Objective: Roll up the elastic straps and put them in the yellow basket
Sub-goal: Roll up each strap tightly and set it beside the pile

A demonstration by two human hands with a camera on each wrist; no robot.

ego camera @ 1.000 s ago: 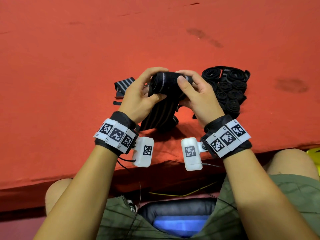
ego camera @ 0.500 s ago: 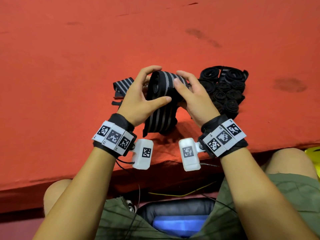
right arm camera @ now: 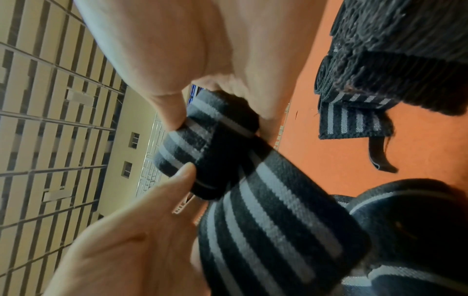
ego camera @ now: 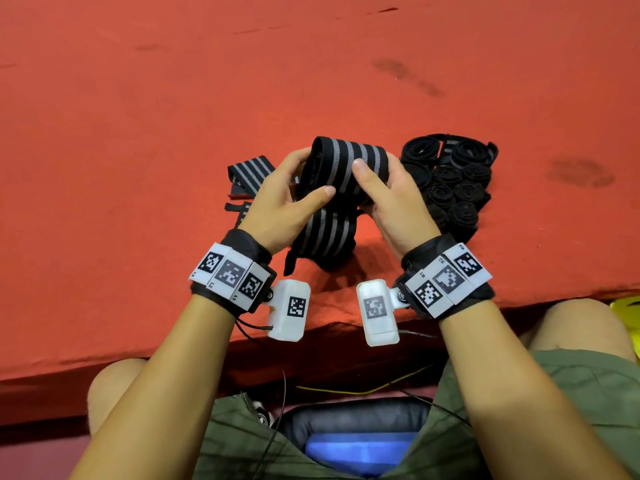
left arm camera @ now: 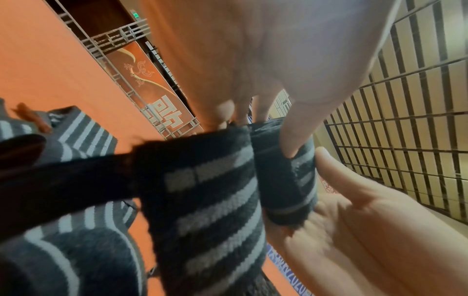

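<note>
Striped elastic strap [ego camera: 341, 168] held up above the red table [ego camera: 138, 133], near its front edge, partly wound into a fat roll with the unrolled tail [ego camera: 322, 237] hanging down to the cloth. Left hand [ego camera: 282, 206] clasping the roll's left end, thumb laid across the front, fingers wrapped behind. Right hand [ego camera: 391, 199] clasping the right end the same way, thumb on top of the stripes. Both grips closed on the roll, most likely so that one side can turn while the other keeps the winding from springing loose; elastic webbing of this kind tends to unwind as soon as pressure drops. Tail left hanging free, probably to feed in straight and keep the edges lined up.

Just right of the hands, a cluster of finished rolls [ego camera: 450, 181] standing on end, packed tight against each other, presumably so none uncoils. Left of the hands, another striped strap [ego camera: 247, 174] lying flat and unrolled, waiting. At the right border of the head view, below the table's front edge, a sliver of the yellow basket [ego camera: 628, 306], well apart from the rolls; none visibly inside it yet.
</note>
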